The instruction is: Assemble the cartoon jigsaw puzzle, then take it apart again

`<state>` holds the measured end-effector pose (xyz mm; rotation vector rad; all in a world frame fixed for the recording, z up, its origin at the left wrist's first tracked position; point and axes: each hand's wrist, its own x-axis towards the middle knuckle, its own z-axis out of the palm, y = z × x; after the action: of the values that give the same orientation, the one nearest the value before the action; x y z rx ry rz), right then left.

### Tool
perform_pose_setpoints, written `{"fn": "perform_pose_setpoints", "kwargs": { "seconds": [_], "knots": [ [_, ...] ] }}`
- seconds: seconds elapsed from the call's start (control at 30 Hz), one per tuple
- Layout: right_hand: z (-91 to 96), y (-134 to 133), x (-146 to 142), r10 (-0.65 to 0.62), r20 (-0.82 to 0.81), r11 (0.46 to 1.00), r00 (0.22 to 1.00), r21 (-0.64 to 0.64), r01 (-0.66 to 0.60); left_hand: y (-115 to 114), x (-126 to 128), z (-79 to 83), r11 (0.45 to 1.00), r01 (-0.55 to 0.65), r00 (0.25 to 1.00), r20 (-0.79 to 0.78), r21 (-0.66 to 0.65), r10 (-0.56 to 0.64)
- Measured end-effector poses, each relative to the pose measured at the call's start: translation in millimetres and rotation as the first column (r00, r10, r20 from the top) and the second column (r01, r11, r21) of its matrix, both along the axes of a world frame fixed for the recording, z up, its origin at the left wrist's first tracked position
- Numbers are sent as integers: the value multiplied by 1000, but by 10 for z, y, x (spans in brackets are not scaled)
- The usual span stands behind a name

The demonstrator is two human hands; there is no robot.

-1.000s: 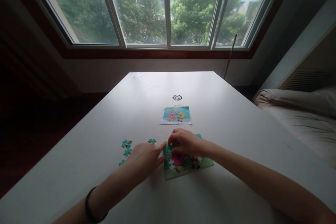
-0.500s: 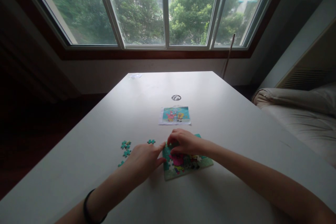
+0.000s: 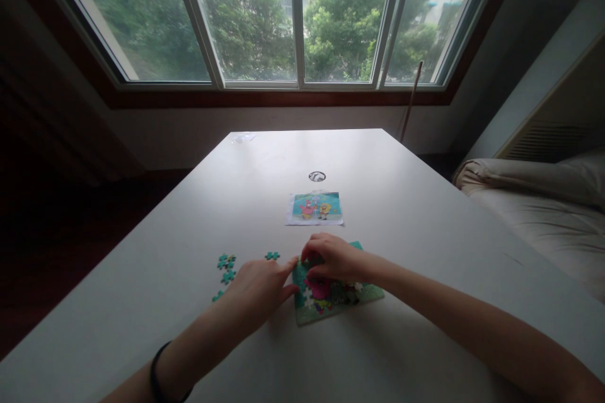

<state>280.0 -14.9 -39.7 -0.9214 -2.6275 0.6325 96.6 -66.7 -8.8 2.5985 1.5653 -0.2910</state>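
A jigsaw puzzle [image 3: 338,303] in a thin board lies on the white table, slightly turned, with a pink figure and a green-teal background. My right hand [image 3: 331,257] is over its upper left part, fingers curled down and pinched at a puzzle piece that they mostly cover. My left hand [image 3: 265,282] rests at the left side of the board. Its forefinger reaches the upper left corner and its thumb touches the left edge, the two spread apart. Loose teal pieces [image 3: 227,261] lie to the left of that hand, and joined or touching pieces [image 3: 272,255] lie just beyond it.
Beyond the puzzle lies a printed picture sheet [image 3: 316,208] with cartoon figures. A round dark-edged mark or hole [image 3: 317,176] is farther back on the table [image 3: 189,233]. Clear plastic [image 3: 243,138] lies at the far left corner. A cushioned seat [image 3: 543,201] stands at the right.
Both hands stay in nearly the same place on the puzzle. My right hand's fingers shift only very slightly.
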Motion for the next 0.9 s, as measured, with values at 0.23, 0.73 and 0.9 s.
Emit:
{"fn": "perform_pose_setpoints", "kwargs": {
  "seconds": [0.23, 0.73, 0.9],
  "knots": [
    [49, -1, 15, 1, -20, 998, 1000, -56, -2, -6, -18, -1, 1000, 6, 1000, 18, 12, -6],
    [-123, 531, 301, -352, -321, 812, 879, -573, 115, 9, 11, 45, 1000, -6, 998, 61, 9, 5],
    [-168, 626, 361, -542, -377, 633, 751, -771, 69, 9, 43, 186, 999, -5, 999, -35, -44, 4]
  ]
}}
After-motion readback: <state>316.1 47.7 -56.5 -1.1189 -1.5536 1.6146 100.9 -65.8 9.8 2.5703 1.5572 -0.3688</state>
